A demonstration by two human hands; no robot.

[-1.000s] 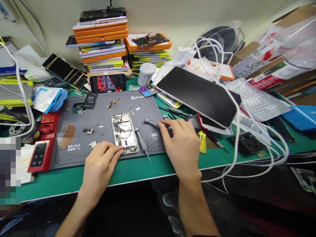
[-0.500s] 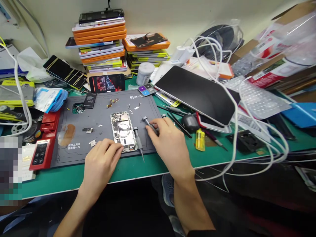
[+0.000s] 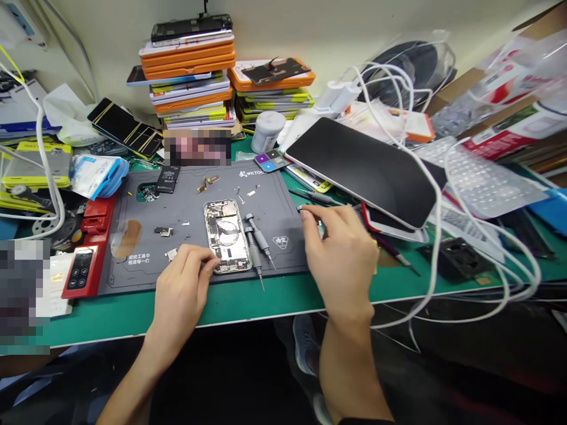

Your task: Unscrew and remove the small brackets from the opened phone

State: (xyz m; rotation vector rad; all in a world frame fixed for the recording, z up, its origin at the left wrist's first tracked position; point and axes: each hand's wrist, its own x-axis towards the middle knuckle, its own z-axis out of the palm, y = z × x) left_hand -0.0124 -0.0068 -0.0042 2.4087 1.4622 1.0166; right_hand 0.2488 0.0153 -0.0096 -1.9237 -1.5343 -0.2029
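Observation:
An opened phone with its insides showing lies in the middle of a grey repair mat. My left hand rests at its lower left corner, fingers curled and pinching the phone's edge. Two grey screwdrivers lie side by side on the mat just right of the phone. My right hand is at the mat's right edge, thumb and forefinger pinched on a small grey-capped tool; most of that tool is hidden by the fingers.
A dark tablet leans over clutter at the right, with white cables looping past it. Stacked orange and yellow boxes stand behind the mat. A red tool holder sits at the mat's left. Small screws and parts lie loose on the mat.
My right hand has left the second screwdriver lying beside the first and moved right to the mat's edge, where it pinches a small tool. My left hand stays on the phone.

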